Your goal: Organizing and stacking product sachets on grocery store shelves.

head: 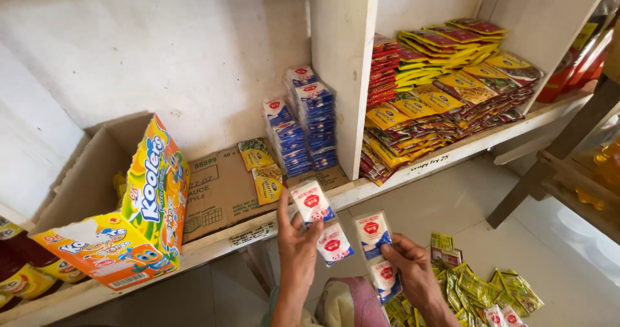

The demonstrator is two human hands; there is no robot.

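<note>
The left hand [297, 246] pinches 2 small white plastic sachets with red round marks and blue corners [312, 203], one raised above the thumb, the other hanging at the fingertips. The right hand [413, 269] grips 2 more white sachets of the same kind [372, 231], one above the other, between thumb and fingers. Both hands are held just below the front edge of the white painted wooden shelf [452, 153].

On that shelf, left of the upright white divider board [342, 75], stand 2 tall stacks of blue-and-white sachets [303, 120], near 2 small yellow packets [261, 169] lying on a flattened brown cardboard sheet [219, 191]. Further left an orange and yellow printed carton [139, 217] juts over the shelf edge. Right of the divider lie crowded rows of red and yellow foil packets [445, 101], too many to count.

Below, on the pale tiled floor [465, 204], loose yellow-green packets [478, 288] are scattered beside the right hand. A brown wooden frame [555, 165] leans at the right; open floor lies between it and the shelf.
</note>
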